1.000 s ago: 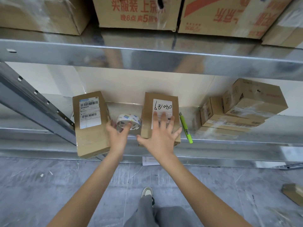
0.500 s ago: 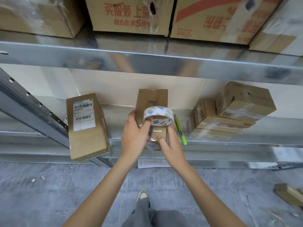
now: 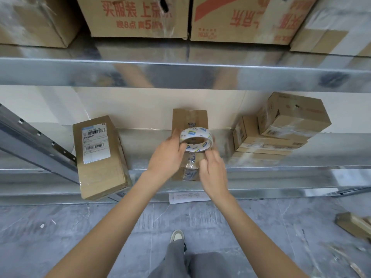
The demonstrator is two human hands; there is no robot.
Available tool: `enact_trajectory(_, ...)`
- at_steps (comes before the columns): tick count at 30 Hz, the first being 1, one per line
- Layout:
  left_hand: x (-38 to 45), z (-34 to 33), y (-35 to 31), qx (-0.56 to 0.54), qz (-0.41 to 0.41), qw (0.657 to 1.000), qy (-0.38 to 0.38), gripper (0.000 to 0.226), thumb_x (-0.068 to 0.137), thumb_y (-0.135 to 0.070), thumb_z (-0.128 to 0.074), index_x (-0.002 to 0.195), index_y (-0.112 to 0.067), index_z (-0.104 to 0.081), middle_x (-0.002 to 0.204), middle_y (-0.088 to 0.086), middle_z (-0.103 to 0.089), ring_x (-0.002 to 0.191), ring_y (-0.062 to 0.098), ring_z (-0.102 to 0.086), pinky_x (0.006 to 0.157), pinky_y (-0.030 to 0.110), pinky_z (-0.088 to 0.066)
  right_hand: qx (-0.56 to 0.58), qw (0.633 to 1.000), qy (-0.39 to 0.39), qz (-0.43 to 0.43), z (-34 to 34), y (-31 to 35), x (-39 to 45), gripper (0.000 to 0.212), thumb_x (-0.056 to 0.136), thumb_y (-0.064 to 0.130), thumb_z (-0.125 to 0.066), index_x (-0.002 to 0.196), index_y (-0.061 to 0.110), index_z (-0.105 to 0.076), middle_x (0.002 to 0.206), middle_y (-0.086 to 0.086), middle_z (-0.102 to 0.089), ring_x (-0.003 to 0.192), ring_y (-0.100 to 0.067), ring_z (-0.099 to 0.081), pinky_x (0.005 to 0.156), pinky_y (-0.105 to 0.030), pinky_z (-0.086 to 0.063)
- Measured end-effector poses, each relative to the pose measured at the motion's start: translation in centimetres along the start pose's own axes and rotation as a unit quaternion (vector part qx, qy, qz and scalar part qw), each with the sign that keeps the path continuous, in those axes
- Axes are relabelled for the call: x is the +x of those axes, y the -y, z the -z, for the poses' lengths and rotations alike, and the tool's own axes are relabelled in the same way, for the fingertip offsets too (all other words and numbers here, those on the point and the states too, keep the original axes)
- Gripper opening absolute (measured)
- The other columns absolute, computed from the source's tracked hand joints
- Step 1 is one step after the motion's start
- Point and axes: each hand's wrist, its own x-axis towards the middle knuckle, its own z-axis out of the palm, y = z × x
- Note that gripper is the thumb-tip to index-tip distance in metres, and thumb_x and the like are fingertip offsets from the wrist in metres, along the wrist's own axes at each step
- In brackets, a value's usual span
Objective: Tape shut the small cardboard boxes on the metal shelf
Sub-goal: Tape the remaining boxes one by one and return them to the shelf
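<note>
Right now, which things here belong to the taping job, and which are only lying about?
For the job:
- tape roll, held by the left hand
- middle box, under the roll
- right hand, pulling the tape end
- labelled box, left on the shelf

Lying about:
- stacked boxes, already taped
- big cartons above
- paper slip
- box on floor

Both forearms reach toward 12 o'clock. The left hand (image 3: 166, 155) curls its fingers in a grip; the right hand (image 3: 213, 173), at its 3 o'clock, pinches with curled fingers.
</note>
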Motion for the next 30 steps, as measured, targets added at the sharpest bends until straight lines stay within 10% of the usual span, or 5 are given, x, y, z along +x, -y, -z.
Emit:
enact_trajectory(7, 0.1, 3.8, 2.2, 0.032, -0.024, 0.999, 0.005, 0.014, 0.093, -0.002, -0.04, 0.104, -0.009, -0.035, 0.085, 0.015, -0.053, 0.076, 0.04, -0.054, 0.061, 0.043, -0.041, -0.288, 0.956, 0.017, 0.047, 1.2, -0.5, 0.8, 0.059, 0.096, 0.028, -0.035, 0.153, 0.021, -0.024, 0.161, 0.008, -0.013, 0.149, -0.018, -0.012, 0.118, -0.053, -0.017)
enact_trajectory(14, -2.0, 5.7, 6.8, 0.226, -0.03, 0.974, -0.009, 0.046, 0.079, 0.016, -0.051, 0.11, -0.013, -0.031, 0.094, 0.014, -0.05, 0.058, 0.039, -0.056, 0.05, 0.048, -0.047, -0.295, 0.954, 0.029, 0.042, 1.1, -0.4, 0.8, 0.06, 0.096, 0.03, -0.032, 0.154, 0.022, -0.02, 0.162, 0.009, -0.01, 0.149, -0.018, -0.01, 0.117, -0.056, -0.016)
enact_trajectory(30, -1.9, 0.6, 9.7, 0.172, 0.035, 0.984, 0.007, 0.04, 0.086, 0.011, -0.042, 0.094, -0.021, -0.02, 0.09, 0.005, -0.041, 0.06, 0.039, -0.054, 0.054, 0.047, -0.047, -0.303, 0.943, 0.05, 0.127, -2.6, 3.5, 0.6, 0.077, 0.095, 0.062, -0.014, 0.153, 0.012, -0.019, 0.162, -0.002, -0.011, 0.15, -0.014, -0.006, 0.117, -0.054, 0.012)
